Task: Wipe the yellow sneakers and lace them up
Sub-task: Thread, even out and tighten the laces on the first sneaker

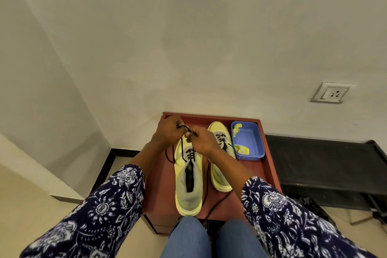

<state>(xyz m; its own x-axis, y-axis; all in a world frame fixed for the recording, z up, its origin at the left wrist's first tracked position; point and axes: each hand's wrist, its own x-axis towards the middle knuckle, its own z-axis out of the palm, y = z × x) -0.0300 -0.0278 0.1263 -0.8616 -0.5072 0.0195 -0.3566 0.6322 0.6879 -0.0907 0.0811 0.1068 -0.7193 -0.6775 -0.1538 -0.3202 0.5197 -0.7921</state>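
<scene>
Near yellow sneaker (188,182) is sitting on the red table (161,184), half laced. I'm pinching the black lace (182,148) in both left hand (168,132) and right hand (202,140). Risk: the slack tail dangling off the edge is snagging, skewing the sneaker.

Sneakers (189,182) pale yellow with grey panels, black laces (206,186). Worktop (163,190) reddish-brown. Tub (251,142) periwinkle blue, holding yellow cloth (243,149). Sleeves (100,211) navy, white floral print. Jeans (188,239) mid-blue. Wall (188,37) off-white. Rack (326,163) black. Floor (25,211) cream.
</scene>
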